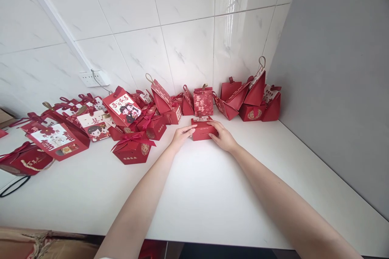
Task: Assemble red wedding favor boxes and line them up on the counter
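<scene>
A small red gift box (203,132) sits on the white table between my two hands, its front face toward me. My left hand (182,135) holds the box by its left side, fingers closed at the edge. On the other side, my right hand (224,135) grips the right end, with fingers over the top and the thumb at the front. Just behind stands a red gift box with gold lettering (203,103). Left of my left hand is a red box with a ribbon bow (133,148), apart from the hand.
Several red gift boxes crowd the left side, including a tilted one with a cartoon couple (122,107). More red boxes (253,111) lean together at the back right. A grey panel (334,68) bounds the right, and a tiled wall (188,52) with a socket strip (94,78) the back.
</scene>
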Demonstrator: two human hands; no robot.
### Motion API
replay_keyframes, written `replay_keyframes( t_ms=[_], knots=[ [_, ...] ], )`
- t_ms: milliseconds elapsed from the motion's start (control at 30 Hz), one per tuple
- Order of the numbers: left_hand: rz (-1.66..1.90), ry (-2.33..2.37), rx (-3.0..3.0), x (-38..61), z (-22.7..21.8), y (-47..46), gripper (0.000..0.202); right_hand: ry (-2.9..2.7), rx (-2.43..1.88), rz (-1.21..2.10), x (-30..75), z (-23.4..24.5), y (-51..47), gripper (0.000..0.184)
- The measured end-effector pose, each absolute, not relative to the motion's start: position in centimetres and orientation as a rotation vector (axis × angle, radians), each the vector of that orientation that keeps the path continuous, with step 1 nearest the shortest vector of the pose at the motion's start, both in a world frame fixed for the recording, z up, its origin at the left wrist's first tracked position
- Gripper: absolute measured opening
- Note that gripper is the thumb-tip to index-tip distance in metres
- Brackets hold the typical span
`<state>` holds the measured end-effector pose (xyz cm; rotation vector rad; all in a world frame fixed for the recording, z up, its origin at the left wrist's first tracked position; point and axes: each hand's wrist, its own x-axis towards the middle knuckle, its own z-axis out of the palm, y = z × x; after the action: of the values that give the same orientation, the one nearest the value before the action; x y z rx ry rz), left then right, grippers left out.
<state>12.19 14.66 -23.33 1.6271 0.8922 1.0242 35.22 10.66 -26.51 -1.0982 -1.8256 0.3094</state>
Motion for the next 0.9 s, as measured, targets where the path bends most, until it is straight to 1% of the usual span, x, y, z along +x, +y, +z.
replay_keyframes(
  t_ms=[200, 667, 900],
  knots=[
    [1.009, 0.856, 1.539, 12.25, -23.03, 14.34, 0.049, -1.842, -1.158, 0.314, 35.14, -26.24, 10.22, 0.056],
    [1.007, 0.847, 1.578, 12.20, -23.34, 14.52, 0.047, -1.841, -1.121, 0.323, 35.12, -26.51, 10.54, 0.053],
    [1.003, 0.826, 1.585, 12.36, -23.50, 14.68, 0.050, -1.833, -1.131, 0.355, 35.14, -26.19, 10.30, 0.051]
  ],
)
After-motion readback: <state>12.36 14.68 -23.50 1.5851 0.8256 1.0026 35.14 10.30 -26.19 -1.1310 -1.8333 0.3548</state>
